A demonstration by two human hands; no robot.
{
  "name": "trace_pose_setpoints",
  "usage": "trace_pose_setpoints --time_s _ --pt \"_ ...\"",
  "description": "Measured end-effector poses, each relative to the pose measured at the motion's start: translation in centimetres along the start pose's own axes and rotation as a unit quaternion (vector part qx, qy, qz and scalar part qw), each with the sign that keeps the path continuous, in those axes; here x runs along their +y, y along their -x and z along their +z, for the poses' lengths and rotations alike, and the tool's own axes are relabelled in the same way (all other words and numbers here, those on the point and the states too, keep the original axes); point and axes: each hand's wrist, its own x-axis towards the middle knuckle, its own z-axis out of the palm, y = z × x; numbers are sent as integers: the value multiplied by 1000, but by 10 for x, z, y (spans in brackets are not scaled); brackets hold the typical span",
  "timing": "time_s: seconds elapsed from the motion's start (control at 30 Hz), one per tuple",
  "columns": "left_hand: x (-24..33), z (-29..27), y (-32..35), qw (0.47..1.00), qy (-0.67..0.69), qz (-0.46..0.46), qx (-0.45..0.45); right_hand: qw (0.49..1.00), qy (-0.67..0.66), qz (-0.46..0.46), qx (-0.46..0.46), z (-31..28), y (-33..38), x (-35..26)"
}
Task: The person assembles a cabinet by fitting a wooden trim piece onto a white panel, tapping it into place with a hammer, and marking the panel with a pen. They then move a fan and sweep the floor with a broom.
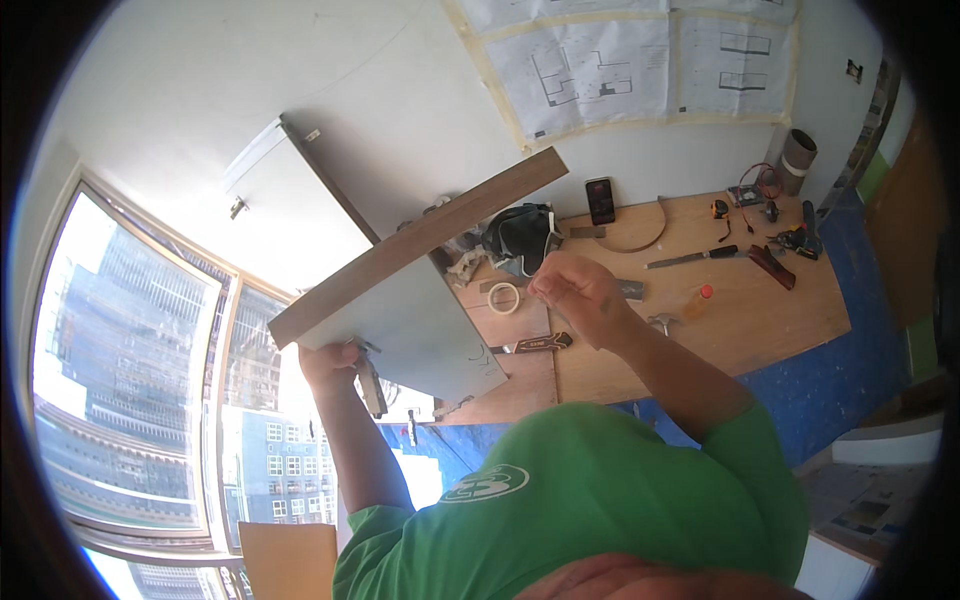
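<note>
- Pale grey, flat rectangular panel, tilted at nine o'clock in the view; a long brown wood-grain strip runs along its upper side, and I cannot tell whether the two are joined.
- The left hand clasps the panel at about eight o'clock on its outline, just beside a silver metal hinge-like fitting.
- The right hand is at three o'clock, off the panel, fingers curled and pressed together; whether they pinch something small, I cannot tell.
- Just beside it, at nine o'clock, lies a cream ring-shaped tape roll; at five o'clock from that roll, a black-and-yellow utility knife rests on the light-brown wooden bench.
- The step in hand looks like steadying the panel one-handed while the other hand works apart.
- The next move likely calls for a firm left hold and a well-supported panel.
</note>
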Motion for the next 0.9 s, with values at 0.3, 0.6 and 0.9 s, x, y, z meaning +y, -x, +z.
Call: trace_pose_setpoints --time_s 0.3,0.6,0.9 --pt "8 38 -5 999 -13 -22 -42 982 -163 -23 -89 49 -61 -27" --pt "7 40 -3 988 -130 -29 -83 982 -172 -77 6 74 -71 -26" --pt "41 68 -7 987 -86 123 -53 989 -97 -109 -18 70 -66 -30"
